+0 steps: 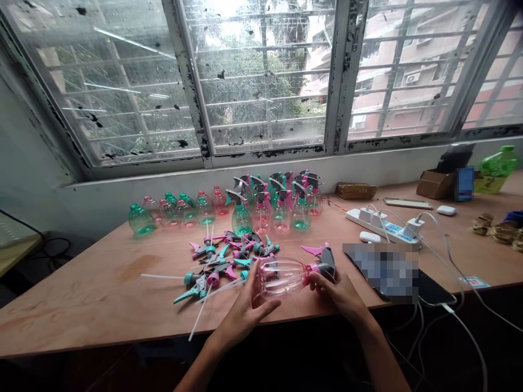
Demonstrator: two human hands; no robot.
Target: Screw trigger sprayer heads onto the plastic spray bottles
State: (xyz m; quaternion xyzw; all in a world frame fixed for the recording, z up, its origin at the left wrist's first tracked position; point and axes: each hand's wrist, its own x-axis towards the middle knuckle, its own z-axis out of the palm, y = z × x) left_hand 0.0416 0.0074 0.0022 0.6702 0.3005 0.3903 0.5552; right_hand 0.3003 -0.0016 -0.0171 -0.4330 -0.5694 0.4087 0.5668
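A clear pink spray bottle [284, 276] lies sideways in the air over the table's front edge, its neck to the right. My left hand [250, 310] is wrapped round the base end of its body. At the neck, my right hand [337, 288] grips the pink and grey spray head [326, 264], whose pink trigger points up and left. The head sits on the bottle's mouth; how tightly, I cannot tell. Left of the bottle lies a pile of loose spray heads [220, 261] in pink, teal and grey, some with white dip tubes.
Headless green and pink bottles [180, 209] stand at the back left. Bottles with spray heads [281, 209] stand at the back middle. Rightward are a power strip [382, 226] with cables, a phone [435, 287], an earbud case [370, 237] and a cardboard box [435, 183].
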